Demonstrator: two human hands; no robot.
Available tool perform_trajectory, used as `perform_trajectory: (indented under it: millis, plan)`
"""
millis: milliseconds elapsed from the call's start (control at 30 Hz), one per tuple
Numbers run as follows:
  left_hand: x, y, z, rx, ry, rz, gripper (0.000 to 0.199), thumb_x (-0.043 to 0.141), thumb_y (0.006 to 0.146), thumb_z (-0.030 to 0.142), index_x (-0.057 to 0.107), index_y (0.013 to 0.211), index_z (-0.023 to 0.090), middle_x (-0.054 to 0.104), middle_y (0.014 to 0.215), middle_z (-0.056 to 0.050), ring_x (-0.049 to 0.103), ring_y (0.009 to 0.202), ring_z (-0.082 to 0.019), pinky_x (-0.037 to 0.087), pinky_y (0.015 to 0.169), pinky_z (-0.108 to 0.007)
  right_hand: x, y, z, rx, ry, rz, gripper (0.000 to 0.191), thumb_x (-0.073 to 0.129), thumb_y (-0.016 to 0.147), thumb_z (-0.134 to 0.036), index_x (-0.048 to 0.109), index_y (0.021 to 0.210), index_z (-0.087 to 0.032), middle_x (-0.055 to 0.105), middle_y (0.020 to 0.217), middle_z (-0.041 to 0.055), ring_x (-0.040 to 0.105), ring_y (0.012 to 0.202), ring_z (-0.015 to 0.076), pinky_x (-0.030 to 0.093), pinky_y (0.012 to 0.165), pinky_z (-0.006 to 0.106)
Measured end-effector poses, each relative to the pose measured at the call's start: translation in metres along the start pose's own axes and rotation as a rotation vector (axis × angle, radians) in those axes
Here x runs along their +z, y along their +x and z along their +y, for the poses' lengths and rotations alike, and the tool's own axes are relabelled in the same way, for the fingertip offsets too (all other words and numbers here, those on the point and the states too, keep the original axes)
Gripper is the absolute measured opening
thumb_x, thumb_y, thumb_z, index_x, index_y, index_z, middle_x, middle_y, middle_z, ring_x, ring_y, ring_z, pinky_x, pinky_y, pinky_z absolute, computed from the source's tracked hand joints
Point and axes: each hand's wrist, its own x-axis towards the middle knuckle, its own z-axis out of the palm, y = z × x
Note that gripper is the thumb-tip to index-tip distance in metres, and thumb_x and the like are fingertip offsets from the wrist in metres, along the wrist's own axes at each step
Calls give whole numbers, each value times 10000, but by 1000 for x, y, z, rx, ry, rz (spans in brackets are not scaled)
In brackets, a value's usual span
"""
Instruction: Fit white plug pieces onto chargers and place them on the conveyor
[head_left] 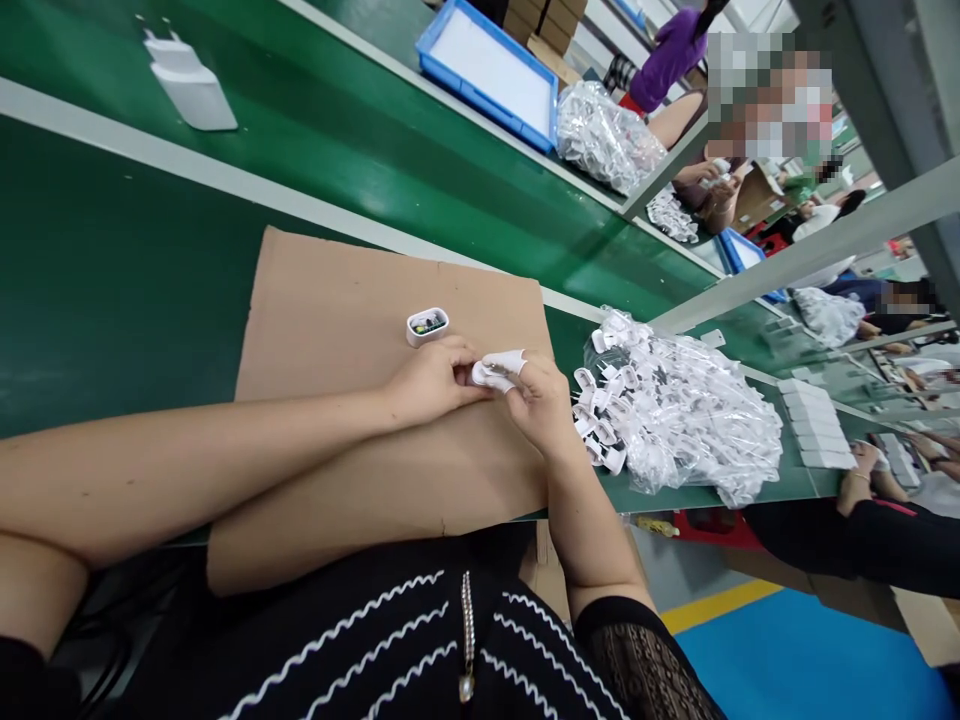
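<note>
Black knit top [352, 640] with white zigzag stitching fills the near edge of the view, and two bare forearms reach out from it over a sheet of brown cardboard [337, 310] laid on the green bench [97, 270]. The left hand [431, 382] and the right hand [541, 402] meet near the middle of the sheet's right side, both closed in a narrow pinch on a small white plastic piece [496, 370] (its exact shape is hard to tell, as the fingers half hide it). Just beyond the left hand, not held, sits a white charger casing [427, 326] with a green circuit board showing in its open end. To the right, a clear plastic bag [697, 420] of white plug parts lies beside the cardboard. Farther off on the bench are a white two-pin charger [187, 90], a blue tray [487, 75] and a second clear bag [604, 135]. Beyond them, at the far right, a co-worker's hands [709, 185] are busy with something small and white.
</note>
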Motion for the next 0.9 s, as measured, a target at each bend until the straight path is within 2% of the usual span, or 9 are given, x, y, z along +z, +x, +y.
perform_trajectory:
  millis: [200, 400, 500, 700, 800, 900]
  plan:
    - [0, 2, 0, -12, -20, -5, 314, 858, 728, 468, 701, 756, 198, 607, 794, -42, 570, 804, -217, 448, 665, -320, -4, 4, 1, -19, -5, -21, 422, 562, 873, -45, 749, 1166, -284, 762, 1062, 40, 685, 1053, 234, 471, 1158, 439]
    - [-2, 1, 3, -26, -53, -40, 320, 846, 739, 475, 701, 747, 189, 617, 809, -39, 563, 728, -184, 451, 658, -317, -5, 4, 3, -5, 16, -17, 385, 572, 862, -96, 753, 1114, -324, 761, 977, 1, 700, 982, 219, 383, 1245, 515]
    - [-2, 1, 2, -24, -35, -25, 361, 855, 727, 481, 654, 684, 183, 613, 801, -39, 558, 714, -179, 431, 645, -315, -3, 2, 1, -21, 14, 27, 377, 573, 871, -107, 750, 1117, -331, 771, 988, -6, 705, 981, 215, 336, 1274, 529]
    - [-2, 2, 2, -53, -2, -35, 345, 848, 731, 452, 635, 669, 188, 598, 782, -29, 553, 703, -183, 425, 653, -330, 0, 1, -5, -4, 18, 158, 328, 570, 923, -141, 723, 1145, -329, 786, 1061, 7, 717, 994, 224, 356, 1253, 536]
    - [-2, 3, 2, -36, -14, -34, 346, 848, 727, 453, 631, 673, 189, 584, 769, -23, 560, 709, -185, 434, 660, -330, 0, 1, -5, -29, 10, 113, 377, 575, 886, -106, 722, 1154, -326, 780, 1043, 3, 711, 990, 218, 337, 1260, 518]
    - [-2, 3, 1, -27, -21, -31, 360, 847, 726, 459, 619, 671, 187, 590, 781, -27, 563, 706, -183, 432, 649, -324, -2, 2, -5, 21, -34, 35, 411, 578, 850, -87, 725, 1157, -317, 771, 1048, 6, 700, 1026, 224, 298, 1278, 521]
